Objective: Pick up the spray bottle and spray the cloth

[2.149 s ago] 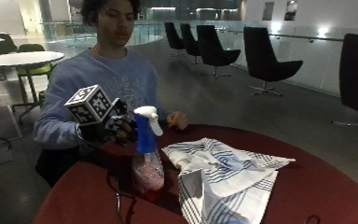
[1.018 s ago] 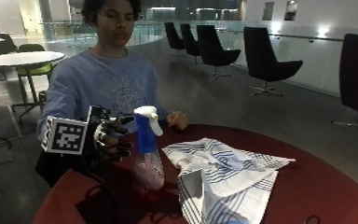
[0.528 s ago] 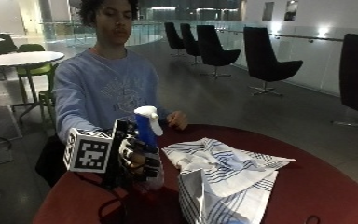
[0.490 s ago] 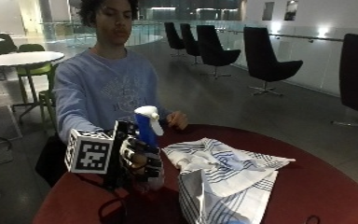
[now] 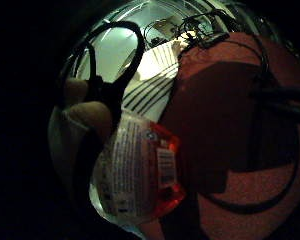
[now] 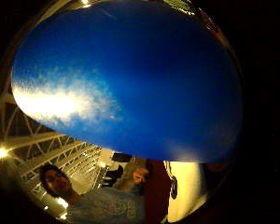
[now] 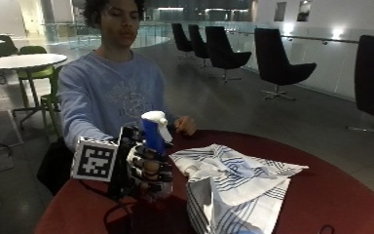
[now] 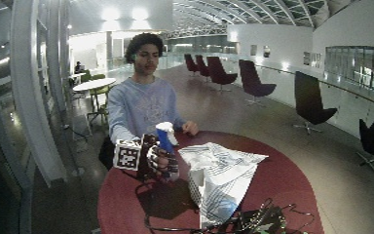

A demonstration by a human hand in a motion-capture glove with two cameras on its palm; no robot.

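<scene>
Your outside camera sat across the red table (image 7: 343,195), facing you close over its near edge. The wide one stood farther back and higher, sharing that table (image 8: 284,180) and cloth (image 8: 222,168). Your thumb-side palm camera pressed against the spray bottle (image 6: 130,79); the little-finger one looked along its label (image 5: 135,170) toward the cloth (image 5: 150,75).

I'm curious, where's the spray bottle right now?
In the outside view the bottle stands on the table, gripped by the gloved right hand, just beside the cloth.
</scene>
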